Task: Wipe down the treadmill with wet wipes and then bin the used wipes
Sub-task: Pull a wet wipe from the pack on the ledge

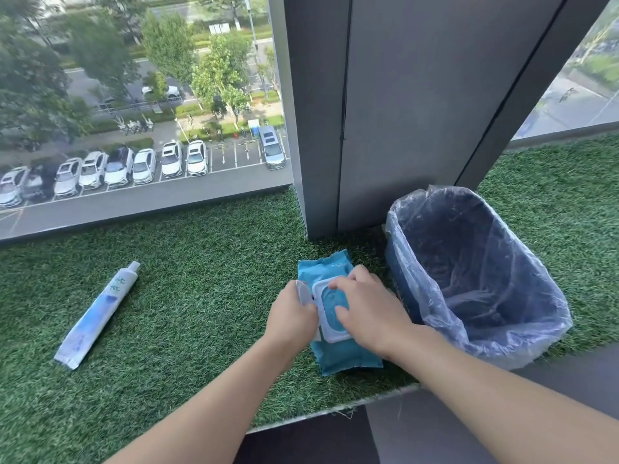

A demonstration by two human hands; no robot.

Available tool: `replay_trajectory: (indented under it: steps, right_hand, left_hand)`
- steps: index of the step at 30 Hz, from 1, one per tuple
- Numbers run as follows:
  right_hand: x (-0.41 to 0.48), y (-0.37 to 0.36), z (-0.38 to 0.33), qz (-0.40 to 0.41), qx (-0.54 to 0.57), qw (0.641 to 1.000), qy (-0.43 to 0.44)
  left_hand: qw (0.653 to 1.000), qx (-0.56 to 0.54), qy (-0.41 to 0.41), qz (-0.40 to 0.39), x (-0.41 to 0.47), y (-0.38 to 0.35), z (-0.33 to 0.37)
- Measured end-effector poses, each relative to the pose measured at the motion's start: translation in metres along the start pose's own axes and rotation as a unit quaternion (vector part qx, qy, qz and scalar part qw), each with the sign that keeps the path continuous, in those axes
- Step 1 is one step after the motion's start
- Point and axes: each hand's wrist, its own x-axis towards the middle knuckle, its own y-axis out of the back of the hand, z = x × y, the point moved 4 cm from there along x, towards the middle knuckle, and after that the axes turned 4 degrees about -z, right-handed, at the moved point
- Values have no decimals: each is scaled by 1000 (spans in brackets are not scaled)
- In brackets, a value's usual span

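Wipes pack [338, 354] sits on the turf [201, 296], bin [432, 296] at its 3 o'clock. Left hand [291, 316] pinches the flip lid [303, 291] up, right hand [371, 309] has its fingers curled onto the pack's opening.

I can read no text for sure. The tube [97, 313] at nine o'clock bears green characters too blurred to make out. The wipes pack [341, 358] shows one tiny white printed line, also illegible.
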Motion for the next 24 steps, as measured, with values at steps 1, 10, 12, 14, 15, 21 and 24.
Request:
replay_trajectory:
  steps: [1,10,12,14,15,21,24]
  right_hand:
    - [0,0,-4,4,-43,999,13]
    - [8,-1,-6,29,-126,991,19]
    - [11,-2,-8,31,-136,990,20]
    - [13,-3,-11,30,-142,989,24]
    - [13,-3,-12,29,-141,989,23]
    - [14,-7,2,58,-37,998,6]
    - [14,-8,7,19,-13,999,24]
  left_hand:
    - [1000,0,-2,3,1,0,-1]
    - [1000,18,-2,-5,3,3,-5]
    - [1000,23,0,-9,5,4,-5]
    - [1000,29,-7,-8,6,5,-5]
    - [999,38,-15,-9,6,6,-4]
    - [976,200,-78,-28,0,2,8]
    - [976,208,-59,-15,2,0,5]
